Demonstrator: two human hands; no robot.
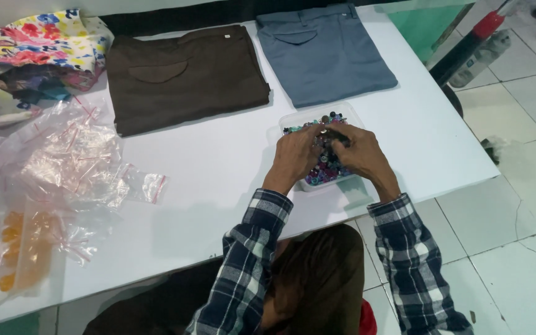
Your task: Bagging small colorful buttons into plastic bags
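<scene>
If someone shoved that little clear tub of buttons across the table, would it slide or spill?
The tub looks shallow and flat-bottomed on a smooth white table, so it would probably slide rather than tip. The buttons seem heaped near the rim, so a quick shove might scatter some, and round ones would likely roll. Both hands, left and right, rest in it.

A clear shallow tub (pixel 293 119) sits flat near the right edge of the white table (pixel 218 167), just in front of the folded blue-grey trousers. It is heaped with small buttons (pixel 325 169) in mixed colours (green, pink, dark, blue), partly hidden under both hands.
</scene>
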